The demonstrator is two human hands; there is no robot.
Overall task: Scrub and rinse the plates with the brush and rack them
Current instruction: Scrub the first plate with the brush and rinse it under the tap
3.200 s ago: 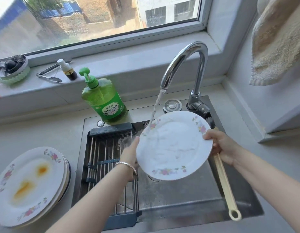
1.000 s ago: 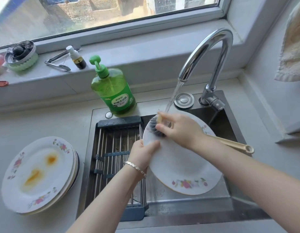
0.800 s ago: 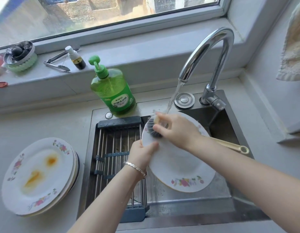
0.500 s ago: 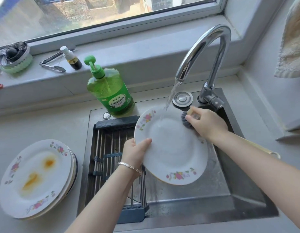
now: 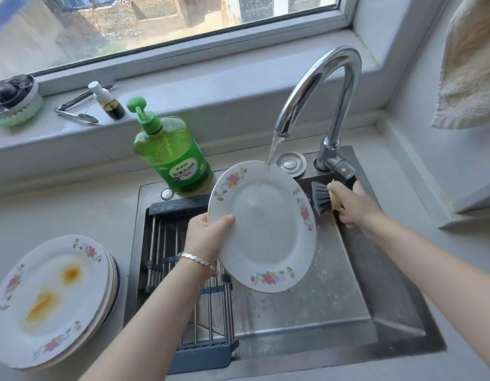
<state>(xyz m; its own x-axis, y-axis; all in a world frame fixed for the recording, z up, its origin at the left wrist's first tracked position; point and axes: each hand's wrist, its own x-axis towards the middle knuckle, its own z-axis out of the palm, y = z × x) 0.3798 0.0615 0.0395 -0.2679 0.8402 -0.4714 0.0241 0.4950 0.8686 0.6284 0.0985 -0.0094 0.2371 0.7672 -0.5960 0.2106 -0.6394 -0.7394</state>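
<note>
- The left hand (image 5: 208,237) grips the flowered plate (image 5: 261,226) by its left rim, tilted over the sink (image 5: 356,306) under the running tap (image 5: 321,86).
- The right hand (image 5: 351,206) clutches the brush (image 5: 322,198), bristles just beside the plate's right edge.
- Stained plates (image 5: 50,298) sit stacked on the counter (image 5: 73,204), left of the rack (image 5: 169,243).

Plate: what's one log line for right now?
left hand: holds plate under running tap | right hand: holds brush beside plate | rack: under left arm | stack: dirty
</note>
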